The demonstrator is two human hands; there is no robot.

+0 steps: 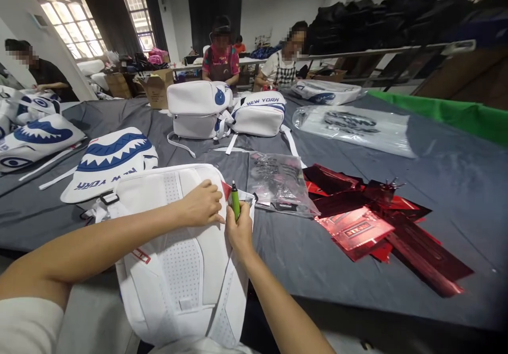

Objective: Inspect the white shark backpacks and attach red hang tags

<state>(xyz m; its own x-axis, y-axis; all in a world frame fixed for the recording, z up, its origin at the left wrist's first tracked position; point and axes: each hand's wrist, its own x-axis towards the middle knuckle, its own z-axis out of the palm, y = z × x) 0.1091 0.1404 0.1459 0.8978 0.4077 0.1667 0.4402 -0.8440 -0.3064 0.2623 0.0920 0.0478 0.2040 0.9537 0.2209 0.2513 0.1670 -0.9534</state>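
Note:
A white backpack (210, 259) leans upright against the table's front edge, its padded back panel and shoulder straps facing me. My left hand (202, 204) lies across its upper part, with fingers curled closed on the white fabric near the right edge. In my right hand (240, 229) is a slim green pen-like tool (235, 201) with a dark, pale-tipped end pointing up. That hand is closed around it, right beside the backpack's side edge. A small red tag (226, 190) shows between the two hands, partly hidden.
Red foil tags (357, 229) are heaped at the right, beside a clear plastic bag (278, 182). More white backpacks stand behind (198, 102) and at the left (115, 155). A large plastic sleeve (357, 129) lies farther back. Several co-workers are across the table.

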